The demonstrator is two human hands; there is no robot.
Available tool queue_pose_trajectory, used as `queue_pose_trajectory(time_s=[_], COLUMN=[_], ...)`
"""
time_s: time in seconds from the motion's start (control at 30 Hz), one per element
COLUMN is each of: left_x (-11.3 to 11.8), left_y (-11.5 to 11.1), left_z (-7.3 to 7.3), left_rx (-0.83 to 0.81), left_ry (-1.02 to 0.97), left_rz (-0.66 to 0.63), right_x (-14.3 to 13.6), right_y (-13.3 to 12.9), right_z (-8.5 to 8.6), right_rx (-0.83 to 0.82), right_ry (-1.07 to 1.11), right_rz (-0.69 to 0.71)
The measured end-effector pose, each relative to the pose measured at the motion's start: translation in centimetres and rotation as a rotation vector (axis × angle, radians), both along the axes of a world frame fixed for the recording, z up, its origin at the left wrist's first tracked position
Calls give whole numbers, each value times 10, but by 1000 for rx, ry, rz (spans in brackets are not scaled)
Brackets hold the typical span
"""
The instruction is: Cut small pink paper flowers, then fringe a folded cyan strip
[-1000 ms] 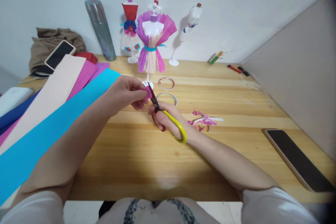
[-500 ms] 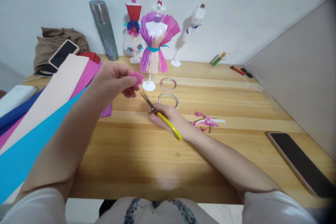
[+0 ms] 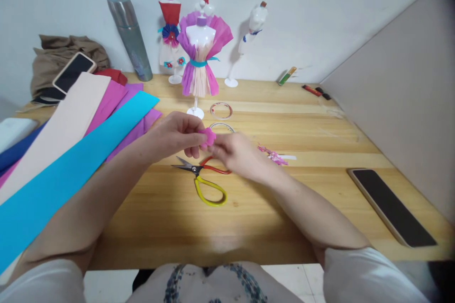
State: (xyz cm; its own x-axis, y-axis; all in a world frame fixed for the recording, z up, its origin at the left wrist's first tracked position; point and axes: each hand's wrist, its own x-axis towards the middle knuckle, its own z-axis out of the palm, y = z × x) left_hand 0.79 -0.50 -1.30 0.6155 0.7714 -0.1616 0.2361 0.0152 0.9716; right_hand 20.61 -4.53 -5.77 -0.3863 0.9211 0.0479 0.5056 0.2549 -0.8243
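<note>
A small pink paper flower [image 3: 208, 138] with a wavy edge is pinched between the thumb and fingers of my left hand [image 3: 181, 136]. My right hand [image 3: 236, 154] meets it from the other side, its closed fingertips on the flower's right edge. Below both hands, the scissors [image 3: 196, 170] lie on the table with blades apart, one handle red and the other yellow. Just behind the hands stands a white dress-form stand [image 3: 200, 35] wearing a purple, pink and cream paper dress [image 3: 199, 78] tied with a blue band.
Paper sheets [image 3: 81, 151] in blue, cream, pink and purple cover the left side. Two tape rolls [image 3: 221, 111] and pink scraps [image 3: 273, 155] lie beyond my hands. A phone [image 3: 393, 206] rests at right. A flask [image 3: 131, 40] and more dress forms [image 3: 170, 23] stand along the wall.
The scissors have left my right hand and now lie on the table. My left hand has come right and nearer with the pink paper flower, and my right fingers have joined it there.
</note>
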Motion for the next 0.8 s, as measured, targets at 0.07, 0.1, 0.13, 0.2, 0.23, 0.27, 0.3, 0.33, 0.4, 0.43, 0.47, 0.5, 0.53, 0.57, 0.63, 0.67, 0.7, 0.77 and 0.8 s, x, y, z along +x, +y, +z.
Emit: queue_pose_trajectory(time_s=[0.07, 0.1, 0.13, 0.2, 0.23, 0.27, 0.3, 0.33, 0.4, 0.43, 0.47, 0.5, 0.53, 0.57, 0.63, 0.67, 0.7, 0.77, 0.8], left_x=[0, 1, 2, 5, 6, 7, 8, 9, 8, 6, 5, 4, 2, 1, 1, 1, 1, 3, 3], left_y=[1, 1, 1, 1, 1, 1, 1, 1, 1, 2, 2, 3, 4, 4, 5, 5, 5, 5, 5], left_z=[-2, -4, -5, -8, -9, -9, -9, -9, -9, -8, -8, -8, -8, -8, -10, -11, -13, -15, -16], left_rx=[-13, -18, -23, -39, -49, -59, -67, -73, -77, -77, -78, -78, -78, -79, -92, -103, -115, -139, -145], left_ry=[-1, -1, 3, 31, 52, 72, 89, 100, 90, 75, 58, 41, 24, 8, -15, -28, -39, -54, -63], left_rz=[-9, -12, -14, -11, -3, 10, 22, 28, 24, 16, 12, 17, 31, 47, 54, 40, 21, -11, -12], right_x=[3, 3, 2, 0, -1, -3, -4, -5, -5, -4, -3, -2, -2, -1, -1, -1, -2, -3, -3], right_y=[5, 7, 7, 6, 5, 5, 5, 5, 6, 7, 8, 10, 11, 13, 15, 16, 16, 15, 15], right_z=[1, 2, 3, 3, 2, 2, 1, 0, -1, -1, -1, -2, -2, -3, -4, -5, -5, -5, -5], right_rx=[-23, -61, -97, -152, -165, -175, -187, -201, -215, -212, -207, -204, -206, -214, -238, -247, -251, -252, -253], right_ry=[259, 363, 447, 520, 525, 524, 519, 517, 518, 524, 537, 557, 582, 609, 657, 675, 688, 706, 712], right_rz=[-121, -135, -135, -111, -109, -121, -139, -155, -178, -190, -203, -217, -230, -238, -241, -242, -247, -253, -252])
